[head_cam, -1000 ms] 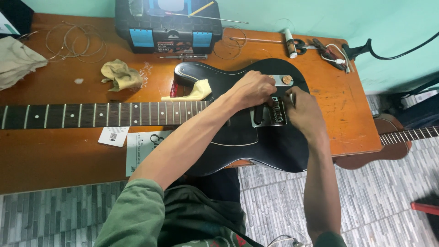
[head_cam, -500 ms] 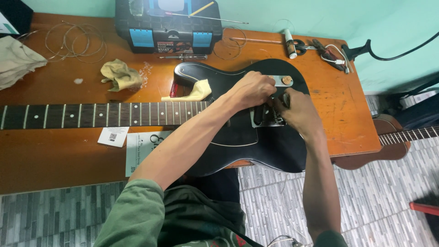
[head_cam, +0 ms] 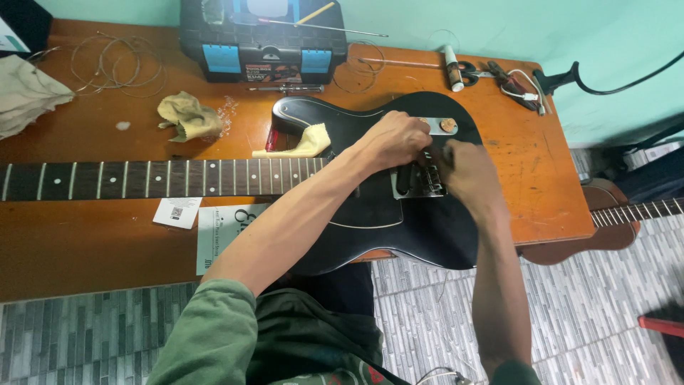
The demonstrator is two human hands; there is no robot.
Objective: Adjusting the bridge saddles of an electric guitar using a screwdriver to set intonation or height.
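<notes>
Little has moved since the earlier frames: both hands remain over the bridge of the black electric guitar [head_cam: 370, 214], with only a slight shift of the right hand's fingers.

Left hand [head_cam: 396, 139]: curled, knuckles up, resting on the guitar body just beside the metal bridge plate [head_cam: 420, 182]. What its fingers grip, if anything, cannot be told.

Right hand [head_cam: 467, 171]: closed, fingertips pressed at the far side of the bridge plate. Any object between the fingers is hidden.

Guitar: lies flat across the orange wooden surface [head_cam: 100, 242], body toward the right edge and overhanging the near edge, neck [head_cam: 157, 178] running toward the left edge. A chrome control plate [head_cam: 440, 126] shows beside the left hand.

Containers: one black toolbox with blue latches [head_cam: 263, 50] stands at the far edge, lid shut; contents not visible. A yellow-handled tool [head_cam: 315, 12] and a thin metal rod [head_cam: 335, 28] lie on its lid.

Other items: a yellow cloth [head_cam: 303, 145] rests on the upper horn of the guitar body; a crumpled rag [head_cam: 187, 116] sits near the toolbox; coiled strings [head_cam: 117, 68] lie toward the far left corner; printed paper [head_cam: 221, 228] lies below the neck. Scissors and pliers [head_cam: 499, 75] lie along the far edge toward the right corner. A second guitar [head_cam: 605, 217] sits beyond the right edge.
</notes>
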